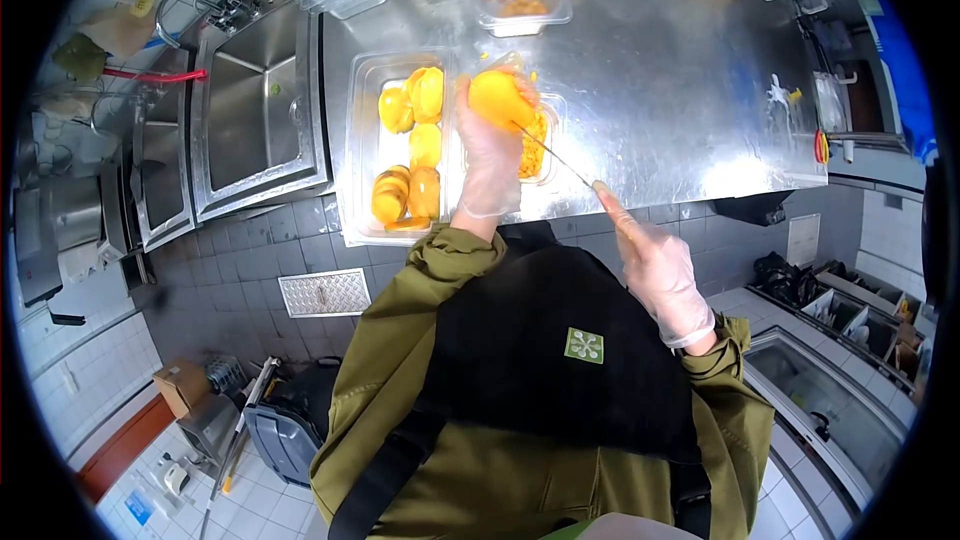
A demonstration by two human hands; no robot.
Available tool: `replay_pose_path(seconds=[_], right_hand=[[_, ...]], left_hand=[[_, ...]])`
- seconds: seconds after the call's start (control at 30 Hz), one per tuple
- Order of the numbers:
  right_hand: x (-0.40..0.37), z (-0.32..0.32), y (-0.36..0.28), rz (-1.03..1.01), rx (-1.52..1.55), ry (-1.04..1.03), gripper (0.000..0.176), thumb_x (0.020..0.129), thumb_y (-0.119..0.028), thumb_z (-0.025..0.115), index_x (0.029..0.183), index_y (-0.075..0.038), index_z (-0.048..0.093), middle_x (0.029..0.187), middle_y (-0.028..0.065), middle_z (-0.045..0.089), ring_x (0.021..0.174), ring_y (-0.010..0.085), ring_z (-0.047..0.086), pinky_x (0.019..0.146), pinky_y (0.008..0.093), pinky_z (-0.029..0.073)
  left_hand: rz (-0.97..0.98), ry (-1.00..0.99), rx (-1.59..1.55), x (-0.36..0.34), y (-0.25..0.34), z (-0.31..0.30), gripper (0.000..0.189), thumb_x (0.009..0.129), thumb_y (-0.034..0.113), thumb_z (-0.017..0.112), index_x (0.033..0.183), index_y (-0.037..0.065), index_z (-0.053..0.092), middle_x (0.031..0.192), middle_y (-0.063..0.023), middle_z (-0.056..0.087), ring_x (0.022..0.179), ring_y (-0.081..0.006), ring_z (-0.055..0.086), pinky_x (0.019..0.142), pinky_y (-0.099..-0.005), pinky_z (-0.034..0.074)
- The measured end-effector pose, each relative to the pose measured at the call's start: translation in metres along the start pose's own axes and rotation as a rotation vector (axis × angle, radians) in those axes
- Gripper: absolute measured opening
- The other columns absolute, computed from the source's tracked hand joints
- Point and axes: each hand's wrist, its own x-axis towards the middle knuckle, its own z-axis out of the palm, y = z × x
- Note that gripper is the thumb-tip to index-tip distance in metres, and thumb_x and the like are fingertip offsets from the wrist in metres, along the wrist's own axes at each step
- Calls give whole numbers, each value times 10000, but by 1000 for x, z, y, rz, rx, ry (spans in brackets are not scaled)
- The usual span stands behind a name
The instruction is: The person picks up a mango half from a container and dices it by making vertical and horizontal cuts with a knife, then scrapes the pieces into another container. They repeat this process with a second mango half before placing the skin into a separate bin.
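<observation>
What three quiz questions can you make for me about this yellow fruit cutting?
1. True or false: the right hand holds the knife.
2. What does the left hand hold? A) a yellow fruit B) a spoon C) a cup
3. Fill in: the peeled fruit pieces lie in a clear ____ beside the sink.
Key: 1 true; 2 A; 3 tray.
</observation>
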Motion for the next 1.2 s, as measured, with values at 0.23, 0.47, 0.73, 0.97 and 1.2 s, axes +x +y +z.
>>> replay_pose_path(seconds=[0.23,0.47,0.73,0.97,1.2], right_hand=[[11,-6,-13,-37,-1,103,581,775,-27,547,1294,-264,437,542,89,485,434,255,510,425,353,426],[10,7,-3,-32,-88,76,571,779,-32,542,1299,-241,432,543,88,485,427,251,508,421,353,423],[-1,-6,-6,-29,81,41,558,815,-11,517,1303,-265,419,574,131,492,470,282,524,453,366,428],[5,4,-13,-40,-41,154,551,782,-50,562,1275,-276,460,534,79,474,407,246,499,395,350,416],[-10,1,0,4,-30,24,573,784,-32,543,1297,-261,431,545,90,480,418,258,501,402,356,419]], left_hand=[[-18,-47,50,-7,-3,15,456,897,426,316,941,17,514,731,-107,525,672,-222,496,656,-347,422],[-49,-38,45,-17,5,25,473,903,425,304,966,3,509,744,-107,528,699,-227,502,683,-333,428],[-58,-99,12,-11,4,17,470,902,415,299,985,3,509,766,-105,530,706,-230,504,693,-342,429],[-45,-114,34,-12,-2,21,473,903,421,291,997,7,499,765,-99,531,705,-227,503,686,-341,431],[5,-52,123,-14,8,14,488,891,453,319,1006,11,492,774,-93,526,706,-223,497,682,-336,429]])
